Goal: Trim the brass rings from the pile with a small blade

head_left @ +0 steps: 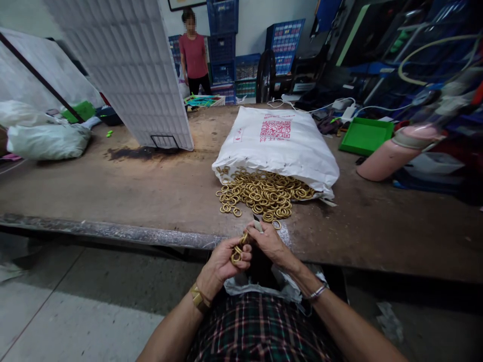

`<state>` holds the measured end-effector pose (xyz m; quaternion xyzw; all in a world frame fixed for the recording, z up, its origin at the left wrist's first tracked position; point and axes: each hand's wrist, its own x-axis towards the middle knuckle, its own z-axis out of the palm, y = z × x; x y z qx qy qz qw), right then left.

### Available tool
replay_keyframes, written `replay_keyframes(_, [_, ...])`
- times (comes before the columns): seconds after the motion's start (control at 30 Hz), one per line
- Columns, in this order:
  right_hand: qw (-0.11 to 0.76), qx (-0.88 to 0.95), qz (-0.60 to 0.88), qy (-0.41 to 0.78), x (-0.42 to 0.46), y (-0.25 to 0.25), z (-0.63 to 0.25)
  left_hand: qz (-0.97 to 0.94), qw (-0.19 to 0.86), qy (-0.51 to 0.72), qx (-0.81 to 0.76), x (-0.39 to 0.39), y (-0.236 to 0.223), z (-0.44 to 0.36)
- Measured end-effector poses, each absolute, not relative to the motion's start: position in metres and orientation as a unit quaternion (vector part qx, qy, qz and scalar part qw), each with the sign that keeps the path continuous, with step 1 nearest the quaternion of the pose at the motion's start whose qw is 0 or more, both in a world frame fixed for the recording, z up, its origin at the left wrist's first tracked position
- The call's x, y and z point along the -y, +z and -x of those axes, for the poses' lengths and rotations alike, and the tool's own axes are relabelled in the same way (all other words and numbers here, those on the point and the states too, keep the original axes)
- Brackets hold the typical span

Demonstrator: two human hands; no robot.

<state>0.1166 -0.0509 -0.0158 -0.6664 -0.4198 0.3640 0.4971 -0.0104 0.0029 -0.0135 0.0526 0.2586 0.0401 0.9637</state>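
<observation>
My left hand (226, 259) is closed around a few brass rings (237, 251) at the near edge of the workbench (151, 191). My right hand (269, 241) is pinched on a small blade-like tool (257, 222) held against those rings. Just beyond my hands lies a heap of several brass rings (260, 193), spilling from the open mouth of a white sack (279, 146) with red print. A plastic bag (264, 281) hangs open below my hands over my lap.
A white quilted panel (139, 70) stands on the bench at the back left, with white bags (45, 136) beside it. A green tray (365, 134) and a pink cylinder (388, 156) lie at right. A person in a red shirt (194, 55) stands by blue crates (222, 40).
</observation>
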Motion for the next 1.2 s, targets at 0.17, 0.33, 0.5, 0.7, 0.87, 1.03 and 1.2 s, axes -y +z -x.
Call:
replay_keyframes(0.17, [0.447,0.491,0.690,0.287,0.057,-0.023,-0.117,-0.038,0.965,0.063,-0.251,-0.004,-0.012,0.011])
replay_keyframes(0.33, [0.313,0.617,0.702,0.170,0.072,-0.025,-0.118,-0.021,0.956,0.088,-0.279,-0.003,-0.010,0.008])
replay_keyframes(0.5, [0.258,0.635,0.720,0.109,0.074,-0.024,-0.115,-0.023,0.951,0.086,-0.295,-0.002,-0.009,0.007])
replay_keyframes(0.7, [0.176,0.602,0.776,0.071,0.075,-0.021,-0.113,-0.023,0.953,0.067,-0.294,0.005,-0.012,0.013])
replay_keyframes(0.87, [0.180,0.537,0.823,0.037,0.088,-0.024,-0.136,-0.034,0.941,0.000,-0.336,0.024,-0.028,0.034])
replay_keyframes(1.03, [0.163,0.432,0.887,0.016,0.091,-0.020,-0.158,-0.069,0.897,-0.035,-0.434,0.038,-0.052,0.039])
replay_keyframes(1.2, [0.123,0.400,0.908,0.035,0.084,-0.013,-0.158,-0.060,0.869,0.001,-0.491,0.038,-0.062,0.020])
